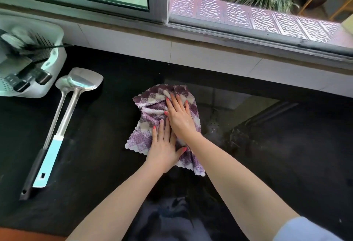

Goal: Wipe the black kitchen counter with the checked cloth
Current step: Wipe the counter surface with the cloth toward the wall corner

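head view: the checked cloth (152, 118) lies crumpled on the black table (99, 145), straight ahead of the person and a little left of the table's middle, its long axis running from the far left down toward the near right corner. both hands rest on top of it with fingers straight and flat, pressing rather than gripping: the right hand (179, 115) lies farther out, over the upper half of the cloth, and the left hand (164, 146) sits nearer the body on the lower half, its fingertips touching the side of the right hand. a spatula (63, 122) and a ladle (57, 107) lie side by side well to the left, handles toward the person, just beside a white utensil tray (47, 90); a stroke leftward would meet them first. wet streaks glint on the table to the right of the cloth. the tray's contents are blurred, the near edge of the table is hidden by the person's clothing, and the cloth's underside cannot be seen.
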{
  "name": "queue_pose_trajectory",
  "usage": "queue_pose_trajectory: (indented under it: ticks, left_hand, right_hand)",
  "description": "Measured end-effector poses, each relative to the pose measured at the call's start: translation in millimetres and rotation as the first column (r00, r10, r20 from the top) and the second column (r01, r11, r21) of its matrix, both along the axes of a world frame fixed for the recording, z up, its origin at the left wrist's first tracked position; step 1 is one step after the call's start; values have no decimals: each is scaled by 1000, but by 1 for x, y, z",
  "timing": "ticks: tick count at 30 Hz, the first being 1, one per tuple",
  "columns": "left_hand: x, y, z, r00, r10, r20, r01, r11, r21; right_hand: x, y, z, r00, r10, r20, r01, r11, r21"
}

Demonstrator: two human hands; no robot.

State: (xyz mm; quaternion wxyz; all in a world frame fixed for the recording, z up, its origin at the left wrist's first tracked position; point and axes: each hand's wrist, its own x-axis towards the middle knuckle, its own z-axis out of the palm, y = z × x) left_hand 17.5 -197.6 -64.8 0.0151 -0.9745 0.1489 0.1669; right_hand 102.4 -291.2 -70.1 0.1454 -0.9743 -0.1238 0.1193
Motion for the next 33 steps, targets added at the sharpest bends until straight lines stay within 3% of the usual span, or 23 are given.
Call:
queue_pose_trajectory:
  ticks: [18, 33]
  left_hand:
    - [-44, 18, 2, 996, -77, -42, 74, 995, -71]
    - [-125, 21, 14, 994, -91, -67, 89, 995, -34]
  right_hand:
    - [-45, 6, 2, 993, -92, -70, 86, 993, -75]
    - [-125, 9, 2, 999, -12, -41, 11, 999, -42]
